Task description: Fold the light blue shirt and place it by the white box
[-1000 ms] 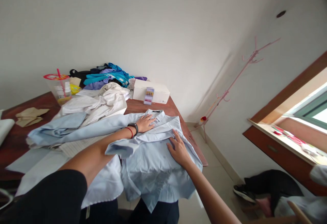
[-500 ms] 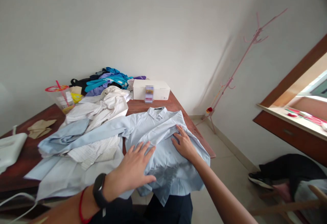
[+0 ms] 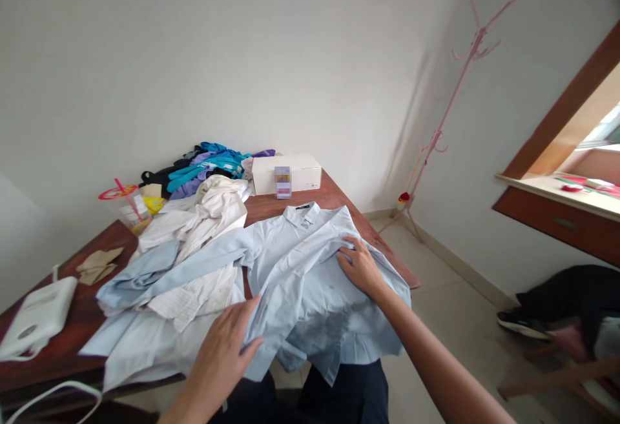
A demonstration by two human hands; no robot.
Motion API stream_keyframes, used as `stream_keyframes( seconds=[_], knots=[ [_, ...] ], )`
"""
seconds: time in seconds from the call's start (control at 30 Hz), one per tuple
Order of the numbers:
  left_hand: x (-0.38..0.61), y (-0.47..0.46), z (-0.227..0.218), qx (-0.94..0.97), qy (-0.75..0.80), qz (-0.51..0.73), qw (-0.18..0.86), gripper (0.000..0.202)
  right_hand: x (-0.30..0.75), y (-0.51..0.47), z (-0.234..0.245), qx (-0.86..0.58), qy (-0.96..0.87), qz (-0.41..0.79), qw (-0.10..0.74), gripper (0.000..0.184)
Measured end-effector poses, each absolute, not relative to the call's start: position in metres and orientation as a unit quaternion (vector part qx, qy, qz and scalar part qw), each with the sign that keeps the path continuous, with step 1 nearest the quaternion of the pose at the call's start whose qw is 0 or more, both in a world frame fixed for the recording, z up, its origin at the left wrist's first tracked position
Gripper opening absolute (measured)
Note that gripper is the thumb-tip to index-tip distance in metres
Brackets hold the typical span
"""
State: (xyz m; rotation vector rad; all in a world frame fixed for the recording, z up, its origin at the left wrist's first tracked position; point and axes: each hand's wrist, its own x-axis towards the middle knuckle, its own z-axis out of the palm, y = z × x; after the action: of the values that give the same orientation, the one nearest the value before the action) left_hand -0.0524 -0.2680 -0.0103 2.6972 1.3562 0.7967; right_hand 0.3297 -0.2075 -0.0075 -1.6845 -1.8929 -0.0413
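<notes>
A light blue shirt (image 3: 320, 275) lies spread on the wooden table, collar toward the wall, its lower end hanging over the front edge. My left hand (image 3: 230, 337) is at the shirt's lower left edge, thumb and fingers apart, with the fingertips by the fabric. Resting on the right side of the shirt front is my right hand (image 3: 361, 266), fingers slightly bent and apart. One long sleeve (image 3: 203, 259) stretches left across a heap of white and pale clothes (image 3: 194, 301). Diagonal creases run over the shirt front.
Behind stand a white box (image 3: 295, 169) and a pile of blue, purple and black clothes (image 3: 208, 162). A plastic cup with a straw (image 3: 126, 208), brown paper (image 3: 99, 264) and a white device with a cable (image 3: 41, 317) are at left. A pink coat rack (image 3: 453, 101) stands right.
My left hand has moved from over the shirt's middle down and left to its lower left edge. My right hand stays on the right side, fingers drawn closer together. The view has shifted slightly.
</notes>
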Motion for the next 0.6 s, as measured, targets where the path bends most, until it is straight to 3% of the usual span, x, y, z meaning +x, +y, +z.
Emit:
stream_keyframes(
  seconds=[0.23,0.43,0.6],
  knots=[
    [-0.045,-0.268,0.009,0.792,0.483,0.327,0.179,0.038,0.328,-0.212,-0.001,-0.655,-0.707,-0.004,0.267,0.038],
    [-0.045,-0.263,0.053,0.629,0.518,0.431,0.387,0.042,0.328,-0.212,-0.001,-0.644,-0.722,0.001,0.254,0.036],
    [-0.052,-0.242,0.102,0.500,0.536,0.431,0.527,0.055,0.331,-0.212,-0.003,-0.592,-0.755,0.022,0.280,0.034]
  ],
)
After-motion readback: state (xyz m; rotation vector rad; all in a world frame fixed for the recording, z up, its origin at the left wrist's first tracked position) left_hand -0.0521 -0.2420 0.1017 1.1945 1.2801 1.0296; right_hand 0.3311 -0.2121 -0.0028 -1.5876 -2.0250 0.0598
